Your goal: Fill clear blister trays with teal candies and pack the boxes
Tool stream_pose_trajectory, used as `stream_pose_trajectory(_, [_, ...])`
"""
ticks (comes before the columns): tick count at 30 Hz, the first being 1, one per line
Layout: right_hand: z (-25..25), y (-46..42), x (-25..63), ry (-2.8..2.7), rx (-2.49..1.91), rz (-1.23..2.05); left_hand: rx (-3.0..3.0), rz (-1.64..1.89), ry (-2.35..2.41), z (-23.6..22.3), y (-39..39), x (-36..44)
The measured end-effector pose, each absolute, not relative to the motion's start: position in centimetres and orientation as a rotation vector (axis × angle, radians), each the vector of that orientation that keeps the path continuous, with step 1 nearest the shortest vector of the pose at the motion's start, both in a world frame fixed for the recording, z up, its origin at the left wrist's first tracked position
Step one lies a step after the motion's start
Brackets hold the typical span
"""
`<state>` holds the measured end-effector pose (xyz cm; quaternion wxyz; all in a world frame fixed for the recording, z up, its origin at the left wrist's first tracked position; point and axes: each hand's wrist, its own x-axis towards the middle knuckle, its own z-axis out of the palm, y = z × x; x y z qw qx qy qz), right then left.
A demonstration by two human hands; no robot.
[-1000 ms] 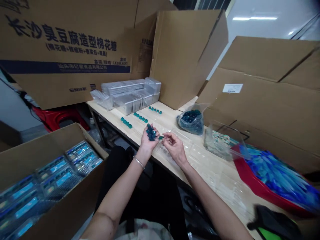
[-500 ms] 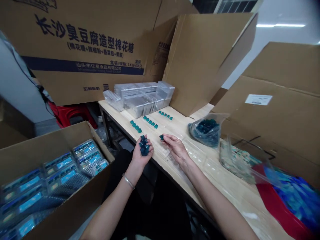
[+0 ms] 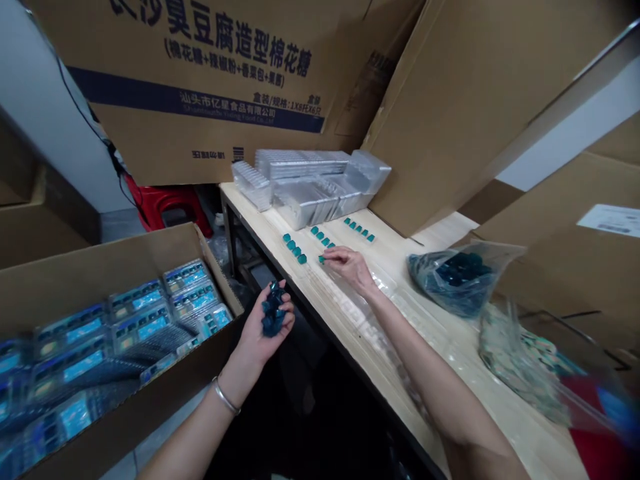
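Left hand point(image 3: 256, 333) cupped round dark pieces point(image 3: 273, 315); right hand point(image 3: 353, 268) pinching green piece point(image 3: 321, 259), partly hiding middle row point(image 3: 319, 236)

Dimly, coolly lit, dark beneath the table point(image 3: 270, 233), glinting off clear trays point(image 3: 320, 200), blurred at lower right, stretched toward edges.

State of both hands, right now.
Left hand: cupped, holding a pile of glossy, dark-teal, blocky pieces.
Right hand: closed, apparently pinching one small, brighter teal block.

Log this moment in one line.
left hand: cupping teal pieces | right hand: pinching single piece near teal rows | bag: more pieces, on table
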<state>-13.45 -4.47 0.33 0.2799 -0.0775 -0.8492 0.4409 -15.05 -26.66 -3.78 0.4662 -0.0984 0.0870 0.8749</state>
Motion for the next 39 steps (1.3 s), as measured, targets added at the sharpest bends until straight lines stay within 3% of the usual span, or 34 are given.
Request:
stream_pose_trajectory(10, [-0.6, -5.9, -15.0, -2.541, 0.249, 0.793, -0.233, 2.123, 0.206, -4.4, -26.3, -15.5])
stream_pose_trajectory(19, [-0.5, -6.4, -14.8, -2.536, 0.128, 0.642, -0.236, 2.116, 0.203, -4.7, -26.5, -15.8])
stream_pose_trajectory(39, [0.4, -6.9, -16.6, -2.668, 0.475, 0.481, -0.178, 2.155, 0.394, -4.9, -23.7, -19.4])
